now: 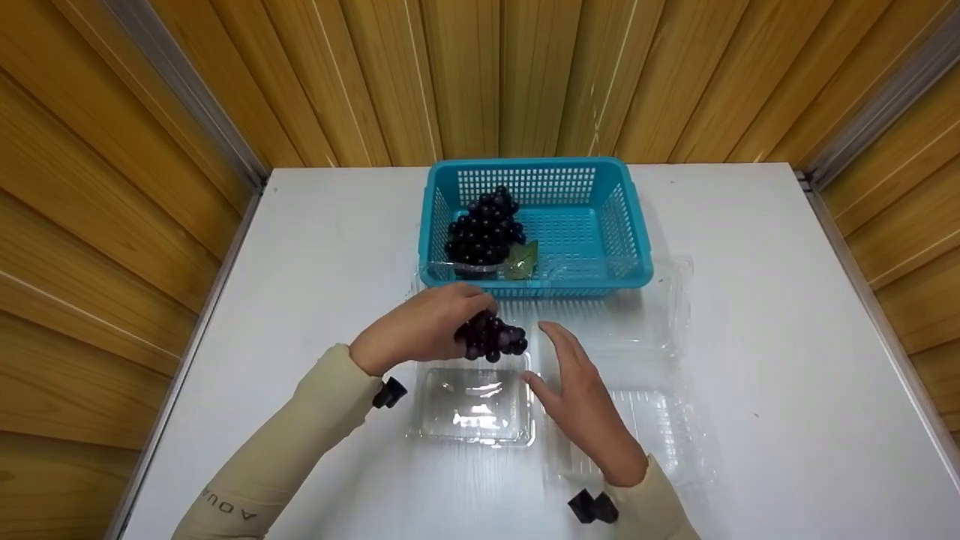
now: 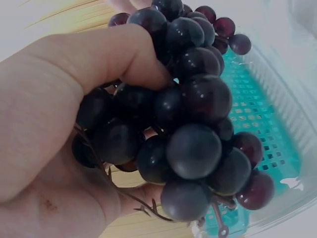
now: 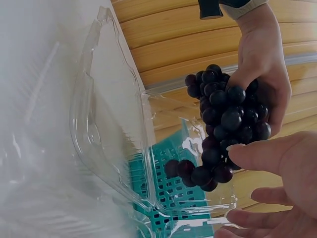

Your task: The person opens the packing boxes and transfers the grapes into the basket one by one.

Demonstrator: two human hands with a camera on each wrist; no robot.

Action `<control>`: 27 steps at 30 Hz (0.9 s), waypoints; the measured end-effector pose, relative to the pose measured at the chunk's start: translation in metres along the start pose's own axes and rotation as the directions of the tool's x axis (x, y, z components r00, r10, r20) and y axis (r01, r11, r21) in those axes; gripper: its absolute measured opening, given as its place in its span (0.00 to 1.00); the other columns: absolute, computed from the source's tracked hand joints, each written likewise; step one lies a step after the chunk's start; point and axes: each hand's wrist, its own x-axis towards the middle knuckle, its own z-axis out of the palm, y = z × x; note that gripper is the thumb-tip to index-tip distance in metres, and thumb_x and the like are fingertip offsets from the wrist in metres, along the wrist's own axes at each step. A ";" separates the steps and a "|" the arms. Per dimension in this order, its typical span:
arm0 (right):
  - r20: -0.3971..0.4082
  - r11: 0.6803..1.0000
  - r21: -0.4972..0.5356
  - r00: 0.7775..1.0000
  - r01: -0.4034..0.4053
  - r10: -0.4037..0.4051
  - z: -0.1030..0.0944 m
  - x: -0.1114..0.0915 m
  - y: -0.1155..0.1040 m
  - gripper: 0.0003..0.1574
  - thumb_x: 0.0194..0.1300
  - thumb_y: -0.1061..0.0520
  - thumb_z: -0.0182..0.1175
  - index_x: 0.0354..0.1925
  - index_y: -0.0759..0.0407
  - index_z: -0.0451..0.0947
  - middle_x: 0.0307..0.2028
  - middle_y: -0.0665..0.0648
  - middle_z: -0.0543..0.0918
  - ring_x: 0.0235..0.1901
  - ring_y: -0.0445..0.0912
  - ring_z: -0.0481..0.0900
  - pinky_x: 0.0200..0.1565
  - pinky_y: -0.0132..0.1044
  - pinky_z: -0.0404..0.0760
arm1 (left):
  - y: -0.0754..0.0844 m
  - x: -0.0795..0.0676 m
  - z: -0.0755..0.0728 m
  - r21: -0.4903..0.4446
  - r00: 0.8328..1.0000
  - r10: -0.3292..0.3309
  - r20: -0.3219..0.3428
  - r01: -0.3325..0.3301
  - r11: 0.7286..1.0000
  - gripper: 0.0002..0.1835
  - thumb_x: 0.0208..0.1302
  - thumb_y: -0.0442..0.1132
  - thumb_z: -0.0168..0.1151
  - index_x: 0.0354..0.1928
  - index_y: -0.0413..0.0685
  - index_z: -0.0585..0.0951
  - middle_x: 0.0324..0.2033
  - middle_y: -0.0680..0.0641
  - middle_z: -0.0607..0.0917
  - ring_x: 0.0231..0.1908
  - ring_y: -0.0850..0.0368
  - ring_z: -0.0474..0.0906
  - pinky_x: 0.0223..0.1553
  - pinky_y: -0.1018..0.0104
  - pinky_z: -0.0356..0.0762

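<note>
My left hand (image 1: 424, 326) grips a bunch of dark purple grapes (image 1: 493, 339) and holds it over a clear plastic clamshell box (image 1: 476, 431). In the left wrist view, the thumb presses into the upper grapes (image 2: 193, 148), while a thin brown stem (image 2: 124, 191) runs along the palm side. My right hand (image 1: 581, 390) is spread beside the bunch, thumb and fingers apart, holding nothing. Seen from the right wrist, its thumb (image 3: 257, 156) overlaps the lower edge of the hanging grapes (image 3: 230, 119).
A blue-green plastic basket (image 1: 634, 225) stands at the back, with another bunch of dark grapes (image 1: 480, 232) and a green leaf (image 1: 523, 261) in its left part. To the right lies a second clear clamshell box (image 1: 667, 427). Wood-patterned panels (image 1: 465, 82) enclose the white table (image 1: 315, 262).
</note>
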 end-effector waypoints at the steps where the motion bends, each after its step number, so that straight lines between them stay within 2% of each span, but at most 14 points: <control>1: -0.003 1.000 0.001 1.000 -0.003 0.003 -0.001 0.000 0.001 0.44 0.60 0.55 0.68 0.69 0.56 0.60 0.68 0.58 0.67 0.68 0.51 0.65 0.67 0.50 0.68 | 0.001 0.000 -0.002 0.003 1.000 0.001 0.000 -0.001 1.000 0.22 0.49 0.35 0.75 0.48 0.49 0.80 0.41 0.49 0.83 0.41 0.56 0.77 0.46 0.61 0.81; 7: -0.002 0.999 0.016 0.999 -0.033 0.033 -0.006 0.000 0.003 0.44 0.60 0.54 0.68 0.70 0.56 0.60 0.68 0.57 0.66 0.69 0.52 0.65 0.67 0.51 0.67 | 0.004 0.000 -0.011 0.020 1.000 -0.015 0.000 0.015 1.000 0.25 0.49 0.33 0.74 0.51 0.49 0.80 0.45 0.48 0.83 0.45 0.55 0.77 0.49 0.61 0.81; 19: -0.034 1.000 0.011 0.999 -0.029 0.029 -0.014 0.001 0.006 0.40 0.61 0.54 0.67 0.68 0.58 0.63 0.67 0.59 0.69 0.68 0.53 0.66 0.66 0.52 0.67 | 0.008 0.004 -0.027 0.055 0.999 -0.010 -0.039 0.012 0.998 0.23 0.50 0.35 0.74 0.50 0.50 0.80 0.46 0.49 0.83 0.44 0.56 0.77 0.48 0.63 0.82; 27: -0.009 0.995 -0.019 0.995 -0.101 0.101 -0.021 0.001 0.007 0.39 0.63 0.52 0.65 0.68 0.57 0.63 0.68 0.58 0.67 0.69 0.53 0.65 0.67 0.53 0.66 | 0.009 0.010 -0.033 0.066 0.996 0.028 -0.087 -0.023 0.998 0.22 0.51 0.37 0.74 0.50 0.48 0.80 0.45 0.48 0.83 0.42 0.55 0.76 0.47 0.64 0.82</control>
